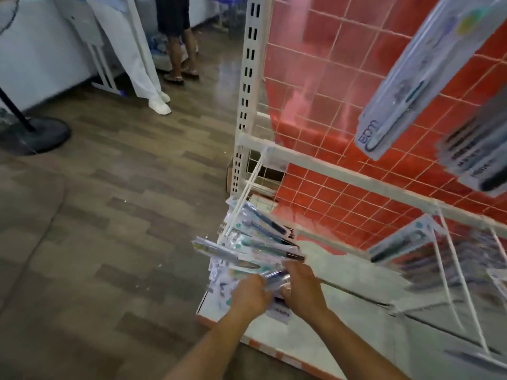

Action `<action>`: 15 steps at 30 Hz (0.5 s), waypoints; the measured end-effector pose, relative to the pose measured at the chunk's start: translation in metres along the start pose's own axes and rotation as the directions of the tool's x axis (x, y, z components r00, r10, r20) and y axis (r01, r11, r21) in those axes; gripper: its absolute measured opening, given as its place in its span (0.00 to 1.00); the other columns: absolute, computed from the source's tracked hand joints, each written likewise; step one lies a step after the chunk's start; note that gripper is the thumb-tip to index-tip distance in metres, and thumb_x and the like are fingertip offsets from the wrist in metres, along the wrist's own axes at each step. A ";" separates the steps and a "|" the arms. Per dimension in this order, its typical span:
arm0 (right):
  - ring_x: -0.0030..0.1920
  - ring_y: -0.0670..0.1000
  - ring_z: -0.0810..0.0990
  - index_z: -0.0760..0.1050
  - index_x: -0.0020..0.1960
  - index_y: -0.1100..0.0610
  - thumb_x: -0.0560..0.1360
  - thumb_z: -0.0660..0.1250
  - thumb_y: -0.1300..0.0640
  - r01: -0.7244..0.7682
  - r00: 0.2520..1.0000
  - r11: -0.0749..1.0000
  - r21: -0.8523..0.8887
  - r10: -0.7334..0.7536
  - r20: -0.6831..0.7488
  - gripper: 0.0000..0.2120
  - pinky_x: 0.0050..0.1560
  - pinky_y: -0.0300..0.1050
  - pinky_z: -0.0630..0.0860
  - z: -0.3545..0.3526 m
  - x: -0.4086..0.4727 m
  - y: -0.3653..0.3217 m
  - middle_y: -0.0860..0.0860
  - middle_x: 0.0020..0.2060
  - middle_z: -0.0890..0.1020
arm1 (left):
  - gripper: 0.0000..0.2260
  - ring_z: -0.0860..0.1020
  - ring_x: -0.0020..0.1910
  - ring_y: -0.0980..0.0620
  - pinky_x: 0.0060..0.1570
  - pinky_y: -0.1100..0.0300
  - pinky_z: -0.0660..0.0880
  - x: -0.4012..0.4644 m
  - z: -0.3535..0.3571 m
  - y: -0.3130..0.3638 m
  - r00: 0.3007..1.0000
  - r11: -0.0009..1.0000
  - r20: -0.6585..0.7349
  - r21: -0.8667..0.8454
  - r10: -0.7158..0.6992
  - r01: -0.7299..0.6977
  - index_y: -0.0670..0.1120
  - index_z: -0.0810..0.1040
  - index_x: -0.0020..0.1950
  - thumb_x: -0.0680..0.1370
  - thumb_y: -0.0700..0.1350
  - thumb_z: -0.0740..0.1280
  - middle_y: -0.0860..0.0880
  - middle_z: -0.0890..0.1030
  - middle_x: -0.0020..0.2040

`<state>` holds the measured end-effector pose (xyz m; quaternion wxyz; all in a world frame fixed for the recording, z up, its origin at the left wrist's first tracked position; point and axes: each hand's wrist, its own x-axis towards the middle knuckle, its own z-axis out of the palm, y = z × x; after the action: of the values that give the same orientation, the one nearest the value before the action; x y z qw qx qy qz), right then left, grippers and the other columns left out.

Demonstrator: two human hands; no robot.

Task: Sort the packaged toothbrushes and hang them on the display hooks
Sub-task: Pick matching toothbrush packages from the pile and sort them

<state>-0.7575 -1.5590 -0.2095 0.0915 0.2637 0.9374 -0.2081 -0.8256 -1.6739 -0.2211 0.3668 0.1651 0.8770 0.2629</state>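
Left hand point(251, 293): reaches in at the foot of the display rack point(244, 111), fingers curled round the near end of a fanned bunch of packaged toothbrushes point(247, 249); blur hides the exact grip.
Right hand point(300, 287): just right of the left hand, fingers curled over the same bunch from above, holding it.
Packaged toothbrushes: spread out like a fan beside the rack's lowest left hook point(248, 192), over the white base shelf point(343, 305) of the rack.
Hung packs: one BDM toothbrush pack point(411, 86) hangs high on the rack's right side, with a darker pack point(477, 154) just beside it; more packs point(428, 250) sit on the lower right hooks.
Rack back: white wire grid point(329, 78) over red panel.
Left of rack: wooden floor point(123, 187), fan base point(33, 135), a standing person's legs point(178, 50).
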 end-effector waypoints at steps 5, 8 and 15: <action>0.72 0.54 0.62 0.58 0.74 0.53 0.69 0.70 0.50 -0.018 0.999 0.996 -0.090 0.020 0.031 0.37 0.65 0.48 0.66 0.013 0.034 -0.004 0.53 0.73 0.62 | 0.09 0.75 0.36 0.51 0.36 0.60 0.72 0.013 0.024 -0.016 0.941 0.788 0.171 -0.515 -0.292 0.338 0.42 0.78 0.49 0.75 0.47 0.68 0.46 0.77 0.39; 0.75 0.54 0.56 0.50 0.77 0.53 0.70 0.71 0.46 -0.028 0.996 0.992 -0.125 0.039 0.083 0.44 0.71 0.51 0.61 0.023 0.053 0.001 0.53 0.76 0.54 | 0.15 0.71 0.28 0.52 0.27 0.61 0.71 0.023 0.039 -0.025 0.881 0.487 0.290 -0.747 -0.373 0.452 0.40 0.75 0.56 0.71 0.41 0.69 0.47 0.73 0.33; 0.75 0.52 0.52 0.45 0.77 0.51 0.67 0.72 0.40 -0.030 0.981 0.987 -0.155 0.059 0.183 0.50 0.72 0.57 0.56 0.033 0.081 0.012 0.51 0.76 0.51 | 0.05 0.70 0.31 0.50 0.29 0.61 0.68 0.039 0.055 -0.035 0.804 0.135 0.360 -0.872 -0.474 0.470 0.40 0.72 0.53 0.78 0.36 0.62 0.44 0.71 0.35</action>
<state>-0.8178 -1.5270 -0.2665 0.2034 0.2563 0.9317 -0.1578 -0.8152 -1.6641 -0.2958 0.4524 -0.3632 0.5609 0.5906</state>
